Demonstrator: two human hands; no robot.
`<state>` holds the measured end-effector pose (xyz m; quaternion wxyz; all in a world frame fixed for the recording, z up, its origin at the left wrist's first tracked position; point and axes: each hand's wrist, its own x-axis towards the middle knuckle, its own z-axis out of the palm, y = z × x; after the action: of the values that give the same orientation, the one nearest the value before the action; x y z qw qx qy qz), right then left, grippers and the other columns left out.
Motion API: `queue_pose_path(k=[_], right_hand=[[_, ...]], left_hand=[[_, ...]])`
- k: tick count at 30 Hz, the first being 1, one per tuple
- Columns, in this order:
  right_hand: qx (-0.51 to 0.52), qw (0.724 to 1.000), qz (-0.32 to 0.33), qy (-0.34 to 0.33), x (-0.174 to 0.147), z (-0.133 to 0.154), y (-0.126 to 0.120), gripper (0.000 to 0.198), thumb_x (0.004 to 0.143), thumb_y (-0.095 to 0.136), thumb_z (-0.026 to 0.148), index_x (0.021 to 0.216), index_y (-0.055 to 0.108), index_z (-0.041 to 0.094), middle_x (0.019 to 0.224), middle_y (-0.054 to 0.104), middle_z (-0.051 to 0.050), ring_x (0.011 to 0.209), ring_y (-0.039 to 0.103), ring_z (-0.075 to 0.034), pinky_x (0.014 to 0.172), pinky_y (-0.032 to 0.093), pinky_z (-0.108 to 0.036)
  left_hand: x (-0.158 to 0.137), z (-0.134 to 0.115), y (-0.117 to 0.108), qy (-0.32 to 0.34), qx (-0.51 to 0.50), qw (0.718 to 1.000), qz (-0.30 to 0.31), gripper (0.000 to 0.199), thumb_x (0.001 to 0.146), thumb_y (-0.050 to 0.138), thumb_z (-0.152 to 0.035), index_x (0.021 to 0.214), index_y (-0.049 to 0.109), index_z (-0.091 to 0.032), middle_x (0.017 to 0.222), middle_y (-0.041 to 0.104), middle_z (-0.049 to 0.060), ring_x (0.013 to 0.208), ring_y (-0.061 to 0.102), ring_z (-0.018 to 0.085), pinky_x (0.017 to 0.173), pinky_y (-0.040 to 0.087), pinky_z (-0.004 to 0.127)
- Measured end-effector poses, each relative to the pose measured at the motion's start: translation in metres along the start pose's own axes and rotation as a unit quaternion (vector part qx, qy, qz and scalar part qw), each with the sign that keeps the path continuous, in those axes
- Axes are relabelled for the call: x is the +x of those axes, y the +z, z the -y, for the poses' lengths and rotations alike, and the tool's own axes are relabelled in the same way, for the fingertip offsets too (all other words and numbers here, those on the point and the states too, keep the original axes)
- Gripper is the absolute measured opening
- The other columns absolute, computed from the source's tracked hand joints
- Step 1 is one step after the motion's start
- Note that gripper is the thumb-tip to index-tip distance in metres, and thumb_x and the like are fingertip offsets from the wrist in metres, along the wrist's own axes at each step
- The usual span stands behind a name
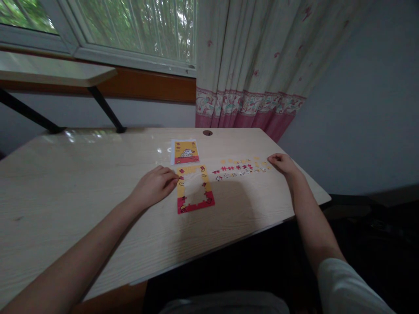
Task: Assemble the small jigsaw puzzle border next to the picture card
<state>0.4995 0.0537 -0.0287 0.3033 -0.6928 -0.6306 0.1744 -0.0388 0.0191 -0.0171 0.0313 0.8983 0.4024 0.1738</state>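
A jigsaw puzzle (196, 206) lies on the desk with its yellow and red border joined and its middle bare. At its left edge is my left hand (159, 185), fingers bent together, the tips pressing on the border. Loose puzzle pieces (244, 167) lie in rows to the right, in yellow, red and white. My right hand (282, 164) is at the right end of these rows, thumb and fingers pinched together; whatever is between them is too small to make out. Behind the puzzle lies a picture card (186, 151) showing a white animal on yellow and red.
The light wooden desk (131, 244) has a round cable hole (207, 133) near its back edge. A raised shelf (55, 72) on dark metal legs stands at the back left. A curtain (248, 56) hangs behind, beside a window (137, 30). A wall closes the right side.
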Motion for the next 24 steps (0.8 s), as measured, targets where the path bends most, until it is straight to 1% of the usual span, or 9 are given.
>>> queue_pose_path(k=[3, 6, 8, 12, 16, 21, 24], right_hand=[[0.013, 0.999, 0.035, -0.019, -0.002, 0.009, 0.001, 0.051, 0.063, 0.069, 0.059, 0.087, 0.07, 0.014, 0.077, 0.066, -0.006, 0.065, 0.052, -0.015, 0.063, 0.041, -0.028], [0.012, 0.998, 0.057, -0.03, 0.0, 0.019, 0.006, 0.051, 0.059, 0.072, 0.056, 0.086, 0.071, 0.014, 0.074, 0.065, -0.005, 0.064, 0.051, -0.015, 0.06, 0.04, -0.027], [-0.002, 0.997, 0.063, -0.035, 0.002, 0.024, 0.009, 0.046, 0.061, 0.071, 0.054, 0.084, 0.071, 0.014, 0.072, 0.064, -0.005, 0.064, 0.052, -0.015, 0.06, 0.04, -0.027], [-0.054, 0.996, 0.055, -0.035, 0.004, 0.027, 0.011, 0.037, 0.068, 0.064, 0.048, 0.079, 0.07, 0.014, 0.07, 0.063, -0.005, 0.063, 0.052, -0.015, 0.06, 0.04, -0.027], [-0.066, 0.994, 0.08, -0.024, 0.006, 0.03, 0.008, 0.033, 0.066, 0.066, 0.045, 0.078, 0.068, 0.014, 0.069, 0.064, -0.004, 0.062, 0.053, -0.013, 0.059, 0.04, -0.026], [-0.083, 0.988, 0.131, -0.021, 0.012, 0.037, 0.006, 0.024, 0.064, 0.065, 0.04, 0.069, 0.064, 0.016, 0.062, 0.06, -0.001, 0.057, 0.05, -0.012, 0.057, 0.039, -0.025], [-0.069, 0.989, 0.133, -0.02, 0.012, 0.041, 0.006, 0.023, 0.063, 0.065, 0.039, 0.067, 0.062, 0.016, 0.063, 0.061, -0.002, 0.058, 0.05, -0.012, 0.056, 0.04, -0.025]], left_hand=[[0.0, -0.001, 0.0, -0.002, -0.002, 1.0, 0.0, 0.036, 0.093, 0.041, -0.036, 0.096, 0.071, -0.016, 0.093, 0.069, 0.011, 0.091, 0.06, 0.027, 0.083, 0.049, 0.042], [-0.001, -0.002, -0.001, -0.005, -0.009, 1.0, -0.001, 0.035, 0.092, 0.041, -0.036, 0.097, 0.071, -0.017, 0.093, 0.069, 0.011, 0.091, 0.06, 0.027, 0.083, 0.049, 0.042], [-0.001, -0.002, -0.001, -0.006, -0.009, 1.0, -0.002, 0.035, 0.092, 0.041, -0.035, 0.097, 0.071, -0.016, 0.093, 0.069, 0.011, 0.092, 0.06, 0.027, 0.083, 0.049, 0.042], [-0.001, -0.002, -0.001, -0.002, -0.002, 1.0, 0.002, 0.036, 0.092, 0.04, -0.035, 0.097, 0.071, -0.016, 0.093, 0.069, 0.011, 0.091, 0.059, 0.027, 0.082, 0.049, 0.042], [0.0, -0.002, -0.001, -0.001, -0.002, 1.0, 0.001, 0.036, 0.093, 0.04, -0.034, 0.095, 0.07, -0.015, 0.092, 0.069, 0.011, 0.091, 0.059, 0.027, 0.083, 0.049, 0.042], [-0.001, -0.002, 0.0, -0.003, -0.002, 1.0, -0.003, 0.035, 0.092, 0.041, -0.034, 0.094, 0.07, -0.015, 0.091, 0.069, 0.011, 0.09, 0.059, 0.027, 0.082, 0.049, 0.041], [0.0, -0.002, 0.0, -0.001, 0.001, 1.0, -0.002, 0.035, 0.092, 0.041, -0.034, 0.092, 0.071, -0.016, 0.092, 0.069, 0.011, 0.09, 0.059, 0.027, 0.082, 0.049, 0.042]])
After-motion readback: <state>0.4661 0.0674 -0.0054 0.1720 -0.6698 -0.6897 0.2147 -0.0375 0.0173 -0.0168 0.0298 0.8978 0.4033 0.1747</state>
